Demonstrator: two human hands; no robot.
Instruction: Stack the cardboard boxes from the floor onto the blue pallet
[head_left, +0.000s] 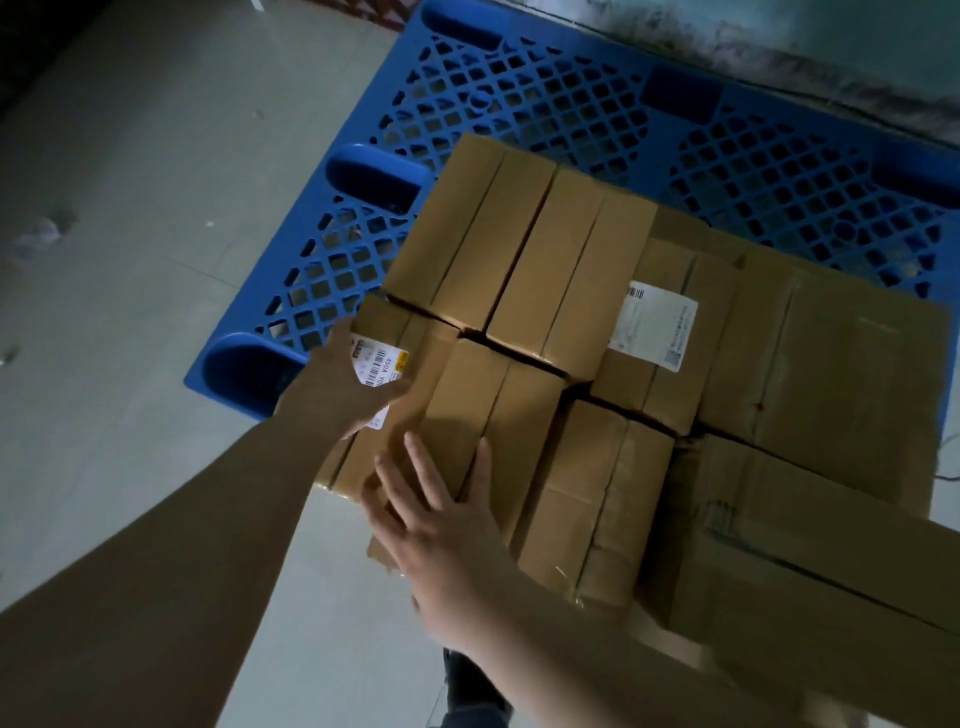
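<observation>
A blue plastic lattice pallet (571, 104) lies on the pale floor. Several brown cardboard boxes sit packed side by side on its near part. The leftmost front box (395, 410) is narrow and carries a white and yellow label. My left hand (348, 384) lies on its left edge, over that label. My right hand (441, 525) rests flat, fingers spread, on the near end of this box and the box next to it (488, 415). Another box with a white shipping label (654, 332) sits further right.
Larger flat cardboard boxes (841, 395) fill the right side of the stack. The far and right portions of the pallet show bare lattice. Pale tiled floor (130, 260) spreads to the left, and a stained wall base (779, 47) runs behind the pallet.
</observation>
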